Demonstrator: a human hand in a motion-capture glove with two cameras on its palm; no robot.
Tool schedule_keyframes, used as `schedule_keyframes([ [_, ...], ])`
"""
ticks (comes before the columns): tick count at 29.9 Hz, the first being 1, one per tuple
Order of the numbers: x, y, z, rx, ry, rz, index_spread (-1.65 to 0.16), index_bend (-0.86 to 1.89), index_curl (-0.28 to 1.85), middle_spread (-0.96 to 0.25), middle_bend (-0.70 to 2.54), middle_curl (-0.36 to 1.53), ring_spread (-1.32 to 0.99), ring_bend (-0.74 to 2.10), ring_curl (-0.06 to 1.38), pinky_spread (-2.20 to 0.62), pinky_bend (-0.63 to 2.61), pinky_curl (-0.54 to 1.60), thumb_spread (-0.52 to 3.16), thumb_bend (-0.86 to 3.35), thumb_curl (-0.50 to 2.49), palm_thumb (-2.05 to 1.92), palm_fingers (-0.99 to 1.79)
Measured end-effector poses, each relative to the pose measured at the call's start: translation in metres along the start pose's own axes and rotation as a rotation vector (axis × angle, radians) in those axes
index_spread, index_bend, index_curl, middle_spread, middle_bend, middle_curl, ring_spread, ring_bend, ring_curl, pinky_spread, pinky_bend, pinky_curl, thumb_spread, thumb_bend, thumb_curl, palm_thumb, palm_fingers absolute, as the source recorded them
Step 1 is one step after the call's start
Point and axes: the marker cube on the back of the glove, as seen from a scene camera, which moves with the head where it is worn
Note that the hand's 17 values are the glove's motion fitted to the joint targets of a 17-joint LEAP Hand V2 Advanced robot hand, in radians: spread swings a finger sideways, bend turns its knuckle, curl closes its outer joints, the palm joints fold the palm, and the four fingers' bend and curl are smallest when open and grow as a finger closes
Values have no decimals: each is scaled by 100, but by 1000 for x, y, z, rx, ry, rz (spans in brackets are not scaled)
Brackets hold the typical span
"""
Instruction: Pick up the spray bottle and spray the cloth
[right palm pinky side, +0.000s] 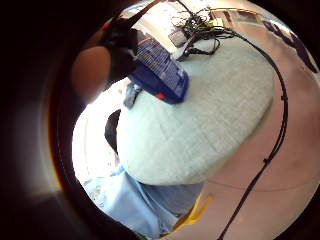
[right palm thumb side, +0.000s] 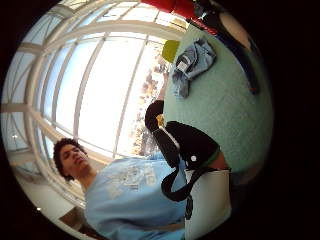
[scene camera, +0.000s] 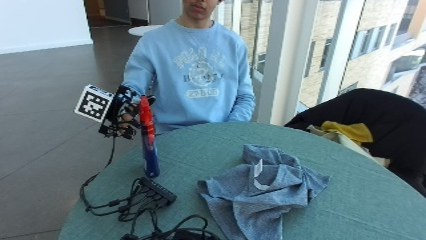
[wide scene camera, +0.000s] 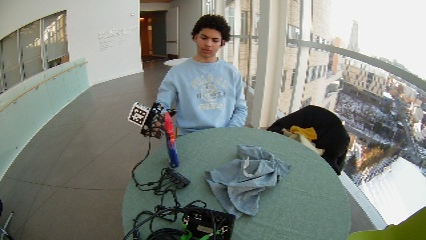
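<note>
From across the table, the gloved right hand (scene camera: 124, 120) is wrapped round the red top of the spray bottle (scene camera: 148, 145), which hangs upright just over the round green table (scene camera: 373, 200), near its edge, while the crumpled blue-grey cloth (scene camera: 263, 192) lies well apart from it toward the middle. The wider view shows the same, with the bottle (wide scene camera: 171, 142) beside a tangle of black cables (wide scene camera: 160, 182). In the little-finger palm view the bottle's blue body (right palm pinky side: 160, 72) sits close against the palm above the table (right palm pinky side: 210, 115); the thumb-side view catches the cloth (right palm thumb side: 192, 62) lying on the tabletop.
</note>
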Motion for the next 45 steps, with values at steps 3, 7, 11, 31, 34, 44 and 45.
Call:
schedule_keyframes([
  [3, 5, -18, 4, 20, -65, 82, -39, 13, 29, -7, 20, 35, 0, 22, 25, 21, 34, 35, 107, -2, 25, 57, 60],
  [7, 11, -34, 8, 59, -131, 80, -39, 13, 28, -6, 20, 36, 0, 22, 26, 21, 34, 35, 107, -2, 26, 57, 59],
  [11, 14, -55, 13, 67, -160, 101, -39, 11, 27, -6, 21, 37, 0, 23, 26, 22, 35, 35, 107, -2, 26, 59, 58],
  [31, 19, -109, 41, 212, -125, 47, -32, 19, 24, -9, 40, 43, -7, 45, 33, 19, 20, 31, 96, 9, 39, 93, 100],
  [34, 16, -113, 40, 191, -102, 49, -31, 19, 27, -10, 37, 43, -8, 44, 34, 18, 21, 32, 87, 8, 43, 97, 106],
  [44, -20, -143, 40, 75, -31, 50, -26, 15, 32, -10, 36, 45, -8, 46, 37, 14, 22, 35, 74, 0, 50, 98, 115],
  [45, -24, -147, 41, 55, -15, 56, -25, 14, 32, -9, 36, 45, -8, 47, 38, 13, 23, 35, 73, -1, 51, 98, 116],
])
